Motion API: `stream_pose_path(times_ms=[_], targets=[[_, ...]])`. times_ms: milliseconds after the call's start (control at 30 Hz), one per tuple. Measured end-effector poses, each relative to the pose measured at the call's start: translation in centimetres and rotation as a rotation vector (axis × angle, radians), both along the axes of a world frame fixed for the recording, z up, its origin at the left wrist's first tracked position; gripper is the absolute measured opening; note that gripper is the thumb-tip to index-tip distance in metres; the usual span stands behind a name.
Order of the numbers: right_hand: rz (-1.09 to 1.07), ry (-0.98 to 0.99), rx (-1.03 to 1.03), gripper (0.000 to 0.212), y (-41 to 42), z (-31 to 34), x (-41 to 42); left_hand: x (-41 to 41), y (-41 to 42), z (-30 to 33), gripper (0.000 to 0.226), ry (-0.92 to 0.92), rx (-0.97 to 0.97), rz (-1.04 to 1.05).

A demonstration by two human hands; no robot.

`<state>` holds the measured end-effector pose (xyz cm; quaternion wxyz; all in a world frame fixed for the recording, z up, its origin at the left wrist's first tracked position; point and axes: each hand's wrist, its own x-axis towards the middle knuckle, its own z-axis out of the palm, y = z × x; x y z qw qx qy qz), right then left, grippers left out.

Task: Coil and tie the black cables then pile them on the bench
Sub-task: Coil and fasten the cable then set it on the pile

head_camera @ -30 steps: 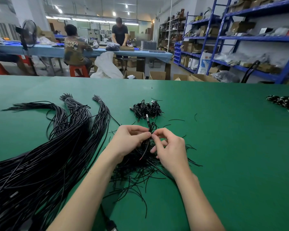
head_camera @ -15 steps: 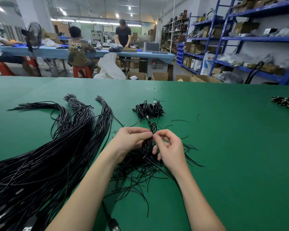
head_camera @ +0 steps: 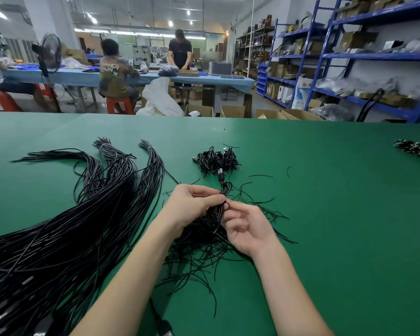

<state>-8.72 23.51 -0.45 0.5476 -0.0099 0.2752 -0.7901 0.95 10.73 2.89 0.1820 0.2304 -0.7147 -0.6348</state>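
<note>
My left hand (head_camera: 192,204) grips a small coiled black cable (head_camera: 224,190) over the middle of the green bench (head_camera: 325,214); the coil's loop and plug stick up past the fingers. My right hand (head_camera: 246,226) is palm up just right of it, its fingertips pinching a thin black tie at the coil's waist. Under both hands lies a loose heap of short black ties (head_camera: 204,253). A small pile of tied coils (head_camera: 216,160) sits just beyond the hands. Long uncoiled black cables (head_camera: 78,226) fan across the left of the bench.
Another pile of tied cables (head_camera: 417,150) lies at the far right edge. A few stray ties (head_camera: 260,177) dot the bench right of the hands. Beyond the bench are cardboard boxes (head_camera: 232,110), blue shelving (head_camera: 349,57) and people at a blue table (head_camera: 136,78).
My right hand has turned more palm up and dropped slightly lower beside the coil. My left hand keeps its grip on the coil in about the same place.
</note>
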Motion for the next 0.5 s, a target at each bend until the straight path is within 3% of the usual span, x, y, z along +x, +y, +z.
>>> stream_pose_path(times_ms=[67, 167, 300, 367, 500], targets=[[-0.027, 0.184, 0.088, 0.008, -0.1, 0.1, 0.3, -0.1, -0.1, -0.1, 0.007, -0.007, 0.01, 0.041], [-0.207, 0.869, 0.292, 0.009, -0.2, 0.0, 0.5, 0.1, -0.6, 0.0, 0.01, 0.027, 0.253, 0.04], [-0.458, 1.402, 0.392, 0.015, 0.0, -0.4, 0.6, 0.4, -1.1, 0.2, 0.021, 0.006, 0.335, 0.003], [-0.556, 1.509, 0.414, 0.013, 0.3, -0.6, 0.4, 0.4, -1.0, 0.3, 0.021, -0.012, 0.332, -0.034], [-0.586, 1.525, 0.384, 0.005, 0.4, -0.7, 0.3, 0.5, -1.1, 0.5, 0.017, -0.005, 0.321, -0.068]])
